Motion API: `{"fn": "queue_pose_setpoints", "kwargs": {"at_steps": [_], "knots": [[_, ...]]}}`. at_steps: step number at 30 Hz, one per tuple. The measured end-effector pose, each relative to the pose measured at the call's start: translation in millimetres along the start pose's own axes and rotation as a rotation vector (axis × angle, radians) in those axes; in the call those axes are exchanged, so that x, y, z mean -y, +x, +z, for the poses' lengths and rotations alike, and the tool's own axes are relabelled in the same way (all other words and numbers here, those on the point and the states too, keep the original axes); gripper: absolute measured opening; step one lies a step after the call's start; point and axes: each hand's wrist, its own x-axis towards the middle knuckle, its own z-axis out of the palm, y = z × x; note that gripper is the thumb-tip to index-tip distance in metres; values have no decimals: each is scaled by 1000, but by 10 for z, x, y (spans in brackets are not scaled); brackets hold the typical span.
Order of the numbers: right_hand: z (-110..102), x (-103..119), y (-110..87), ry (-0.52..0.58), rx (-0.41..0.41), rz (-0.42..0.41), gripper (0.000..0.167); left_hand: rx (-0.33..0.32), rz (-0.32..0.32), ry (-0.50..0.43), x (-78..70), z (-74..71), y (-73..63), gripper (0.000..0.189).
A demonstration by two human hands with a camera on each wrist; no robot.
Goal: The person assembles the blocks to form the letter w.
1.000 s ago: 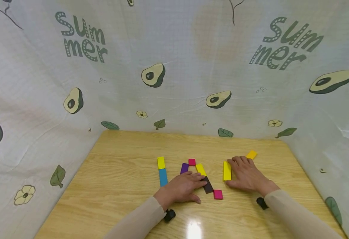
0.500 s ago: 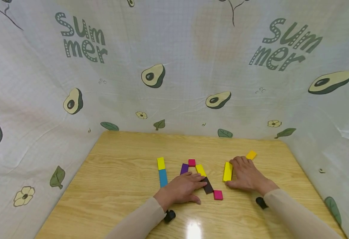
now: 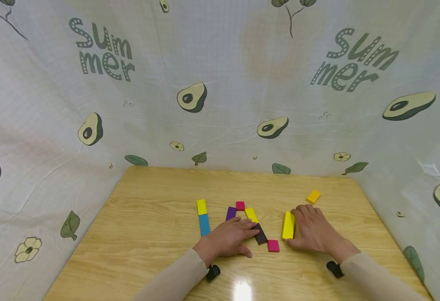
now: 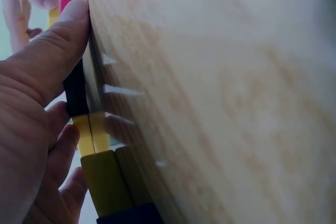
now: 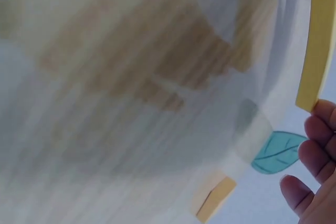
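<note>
My right hand (image 3: 312,230) pinches a long yellow block (image 3: 288,225) by its two ends, thumb at the near end and a finger at the far end. In the right wrist view the same yellow block (image 5: 317,43) slants at the right edge, fingertips at its lower end. My left hand (image 3: 229,237) lies palm down with its fingers spread over a row of blocks, fingertips on a black block (image 3: 260,235). Beyond those fingers are a shorter yellow block (image 3: 251,214), a purple block (image 3: 231,213) partly covered, and a pink square block (image 3: 240,205).
Between the hands, another pink square block (image 3: 273,246) touches the black one's near end. Left of the left hand, a yellow block (image 3: 201,207) and a blue block (image 3: 204,225) form a line. An orange-yellow block (image 3: 313,196) lies at the back right. A printed cloth (image 3: 223,104) surrounds the wooden table (image 3: 148,217).
My right hand has drawn the long yellow block toward me, away from the orange-yellow block, which now shows whole. The left hand has stayed in place on the row.
</note>
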Motion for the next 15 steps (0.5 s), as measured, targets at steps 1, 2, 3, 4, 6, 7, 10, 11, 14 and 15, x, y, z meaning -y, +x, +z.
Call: {"fn": "queue_pose_setpoints", "kwargs": {"at_steps": [1, 2, 3, 4, 6, 7, 10, 11, 14, 15], "knots": [[6, 10, -19, 4, -2, -2, 93, 1, 0, 0, -1, 2, -1, 72], [13, 20, -33, 4, -3, -2, 92, 1, -2, 2, -2, 4, -1, 72], [16, 30, -44, 6, -11, -6, 92, 1, -3, 2, -2, 6, 1, 72], [26, 38, -52, 7, -18, -10, 91, 0, -4, 4, -1, 9, 3, 72], [39, 51, -56, 7, -37, -20, 91, 0, -8, 4, 2, 15, 7, 73], [47, 55, -55, 5, -44, -23, 90, 1, -9, 6, 4, 17, 10, 73], [60, 75, -50, 1, -51, -26, 90, 5, -13, 9, 9, 23, 16, 72], [63, 80, -46, 1, -47, -24, 90, 7, -15, 8, 10, 25, 17, 72], [76, 92, -40, 6, -28, -14, 90, 8, -17, 6, 12, 29, 18, 73], [77, 97, -38, 6, -22, -10, 90, 8, -17, 5, 12, 31, 19, 73]]}}
